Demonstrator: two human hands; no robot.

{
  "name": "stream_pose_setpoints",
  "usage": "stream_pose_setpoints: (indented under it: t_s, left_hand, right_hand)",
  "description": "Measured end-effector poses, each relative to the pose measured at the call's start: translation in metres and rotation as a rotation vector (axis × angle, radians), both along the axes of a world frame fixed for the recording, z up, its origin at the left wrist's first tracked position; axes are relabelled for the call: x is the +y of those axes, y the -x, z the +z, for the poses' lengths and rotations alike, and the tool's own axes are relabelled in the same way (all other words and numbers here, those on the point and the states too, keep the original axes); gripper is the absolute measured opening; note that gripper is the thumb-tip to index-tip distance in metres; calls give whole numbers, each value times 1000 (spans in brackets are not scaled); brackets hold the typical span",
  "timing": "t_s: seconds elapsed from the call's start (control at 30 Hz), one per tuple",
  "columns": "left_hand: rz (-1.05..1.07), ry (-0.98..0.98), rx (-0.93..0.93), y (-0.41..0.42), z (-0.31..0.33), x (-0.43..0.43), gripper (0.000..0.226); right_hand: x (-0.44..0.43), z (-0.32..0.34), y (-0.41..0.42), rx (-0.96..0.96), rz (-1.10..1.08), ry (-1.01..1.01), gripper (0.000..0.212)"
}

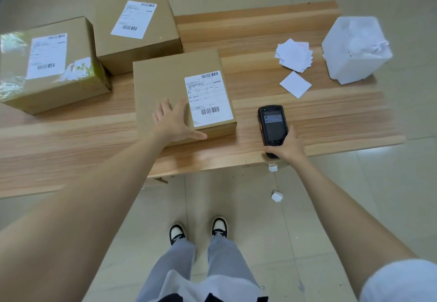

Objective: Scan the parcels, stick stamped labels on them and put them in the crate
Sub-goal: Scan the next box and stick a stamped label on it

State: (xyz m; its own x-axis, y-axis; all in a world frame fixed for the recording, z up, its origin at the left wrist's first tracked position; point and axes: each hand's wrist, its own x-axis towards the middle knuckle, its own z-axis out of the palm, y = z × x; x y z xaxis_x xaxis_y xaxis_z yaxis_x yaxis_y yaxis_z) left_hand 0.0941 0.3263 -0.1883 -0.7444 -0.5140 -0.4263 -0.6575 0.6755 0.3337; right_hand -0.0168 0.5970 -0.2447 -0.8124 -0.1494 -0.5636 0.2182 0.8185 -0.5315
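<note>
The person stands at a wooden worktop with both arms stretched out over it. The left grip is released: fingers straight and fanned, palm flat on top of the nearest parcel, thumb lying along its near edge. That brown carton sits near the front of the worktop, and its shipping label faces up just right of the fingertips.

The right grip is clasped round the lower end of a black handheld scanner – screen lit and facing up – just right of the parcel and near the worktop's front edge.

2 more parcels sit further back. The rear parcel touches the nearest one's far left corner and has a white label on top. The left parcel, glossy with clear tape, has a label and a small white sticker beside it.

To the right lies a loose pile of white labels, with 1 single label just in front of it. A box wrapped in white plastic stands at the right end. 2 paper scraps lie on the tiled floor below.
</note>
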Motion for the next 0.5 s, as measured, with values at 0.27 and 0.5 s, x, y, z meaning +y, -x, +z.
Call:
stream_pose_setpoints:
  t_s: [0.27, 0.5]
  left_hand:
    - [60, 44, 4, -13, -7, -8, 122]
    - [197, 40, 1, -21, 4, -28, 118]
  right_hand:
    - [-9, 0, 3, -7, -52, 58, 56]
    - [-30, 42, -11, -258, -169, 577, 34]
